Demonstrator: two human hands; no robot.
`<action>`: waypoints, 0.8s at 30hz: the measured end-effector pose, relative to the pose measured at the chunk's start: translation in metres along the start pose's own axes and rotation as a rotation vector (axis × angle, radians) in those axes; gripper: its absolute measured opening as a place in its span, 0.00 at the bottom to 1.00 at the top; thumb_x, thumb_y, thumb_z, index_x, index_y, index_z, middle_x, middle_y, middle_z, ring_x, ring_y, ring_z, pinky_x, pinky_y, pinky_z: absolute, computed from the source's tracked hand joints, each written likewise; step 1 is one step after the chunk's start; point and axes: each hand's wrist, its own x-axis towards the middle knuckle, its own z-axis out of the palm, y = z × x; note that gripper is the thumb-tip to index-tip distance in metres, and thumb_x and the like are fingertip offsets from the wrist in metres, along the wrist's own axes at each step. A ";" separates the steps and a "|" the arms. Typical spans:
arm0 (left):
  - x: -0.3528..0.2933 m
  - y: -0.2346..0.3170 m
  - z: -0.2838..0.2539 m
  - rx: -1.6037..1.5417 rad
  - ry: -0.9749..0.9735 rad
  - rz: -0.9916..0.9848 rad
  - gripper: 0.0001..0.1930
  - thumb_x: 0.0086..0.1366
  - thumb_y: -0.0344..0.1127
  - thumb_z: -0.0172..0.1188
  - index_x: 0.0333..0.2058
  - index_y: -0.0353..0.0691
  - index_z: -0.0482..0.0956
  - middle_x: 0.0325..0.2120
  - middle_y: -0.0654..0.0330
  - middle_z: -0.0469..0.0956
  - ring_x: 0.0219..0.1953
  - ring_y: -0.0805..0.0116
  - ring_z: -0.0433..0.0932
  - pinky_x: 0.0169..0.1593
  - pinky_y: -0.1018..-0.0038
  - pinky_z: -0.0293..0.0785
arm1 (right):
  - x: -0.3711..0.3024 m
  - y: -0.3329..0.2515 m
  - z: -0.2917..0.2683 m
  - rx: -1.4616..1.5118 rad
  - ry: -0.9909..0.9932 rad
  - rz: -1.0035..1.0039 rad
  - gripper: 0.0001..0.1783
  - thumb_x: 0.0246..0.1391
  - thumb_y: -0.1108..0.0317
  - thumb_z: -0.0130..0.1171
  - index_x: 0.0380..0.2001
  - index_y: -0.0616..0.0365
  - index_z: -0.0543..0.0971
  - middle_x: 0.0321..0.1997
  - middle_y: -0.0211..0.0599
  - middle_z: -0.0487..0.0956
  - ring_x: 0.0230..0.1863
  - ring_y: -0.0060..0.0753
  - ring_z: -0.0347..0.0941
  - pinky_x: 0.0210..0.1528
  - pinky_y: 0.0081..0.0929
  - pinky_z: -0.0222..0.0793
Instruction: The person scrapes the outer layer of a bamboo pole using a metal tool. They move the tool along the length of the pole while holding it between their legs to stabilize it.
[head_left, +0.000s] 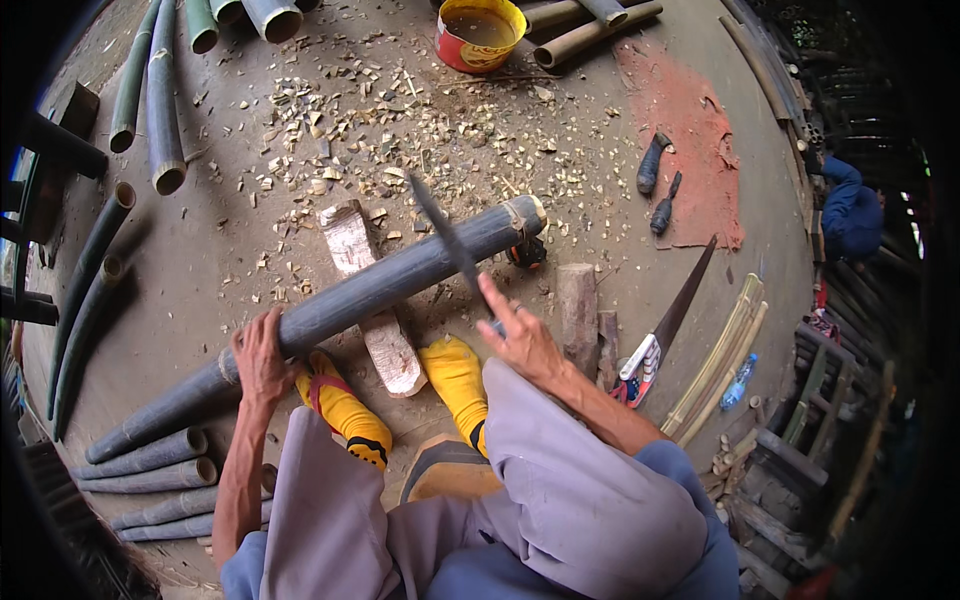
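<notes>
Chip-strewn floor [775, 190], which I view remotely: dark bamboo pole [370, 289] crossing over a wooden block [395, 355]; left hand [262, 358] curled over the pole, right hand [530, 345] closed around a knife [450, 238], blade across it.

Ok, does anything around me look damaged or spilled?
Yes: the red mat on the right has a ragged, torn-looking edge. Pale chips also litter the ground beyond the bamboo pole your left hand grips, looking untidy, though they resemble cutting waste.
</notes>
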 end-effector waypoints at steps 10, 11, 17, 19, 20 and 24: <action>-0.056 -0.158 -0.012 0.097 -0.089 -0.209 0.30 0.34 0.37 0.69 0.42 0.43 0.74 0.37 0.56 0.77 0.46 0.54 0.75 0.51 0.59 0.66 | -0.017 -0.020 0.013 0.145 -0.104 -0.016 0.39 0.56 0.62 0.61 0.69 0.48 0.59 0.33 0.51 0.75 0.29 0.51 0.77 0.31 0.41 0.76; -0.047 -0.149 -0.012 0.099 -0.091 -0.198 0.29 0.33 0.37 0.69 0.41 0.43 0.75 0.37 0.56 0.77 0.46 0.54 0.75 0.50 0.59 0.66 | -0.013 -0.022 0.011 0.135 0.030 -0.055 0.39 0.55 0.63 0.62 0.68 0.50 0.59 0.32 0.50 0.75 0.28 0.50 0.76 0.31 0.41 0.75; 0.046 0.031 -0.031 -0.156 -0.079 0.009 0.35 0.35 0.36 0.71 0.48 0.43 0.75 0.43 0.56 0.76 0.48 0.58 0.74 0.51 0.59 0.65 | -0.014 -0.027 -0.017 0.154 0.452 -0.050 0.39 0.51 0.68 0.65 0.65 0.64 0.62 0.34 0.50 0.76 0.26 0.42 0.74 0.32 0.36 0.73; 0.062 0.076 -0.021 -0.220 0.024 0.062 0.40 0.37 0.40 0.76 0.54 0.44 0.73 0.50 0.55 0.71 0.53 0.57 0.72 0.56 0.56 0.62 | -0.010 -0.031 -0.014 0.180 0.440 -0.018 0.38 0.52 0.69 0.64 0.65 0.65 0.62 0.39 0.54 0.78 0.31 0.44 0.77 0.35 0.35 0.74; 0.064 0.089 -0.021 -0.246 0.042 0.132 0.43 0.37 0.41 0.77 0.56 0.45 0.71 0.52 0.56 0.71 0.54 0.57 0.70 0.59 0.56 0.61 | -0.009 -0.031 -0.010 0.190 0.425 0.004 0.39 0.52 0.69 0.64 0.65 0.65 0.62 0.40 0.55 0.78 0.32 0.45 0.77 0.36 0.35 0.74; 0.042 0.069 -0.032 -0.138 -0.063 0.119 0.53 0.34 0.42 0.79 0.62 0.49 0.62 0.55 0.56 0.69 0.59 0.57 0.67 0.64 0.55 0.56 | -0.016 -0.026 0.002 0.197 0.463 -0.013 0.39 0.53 0.67 0.63 0.66 0.64 0.62 0.43 0.55 0.79 0.34 0.46 0.78 0.38 0.35 0.75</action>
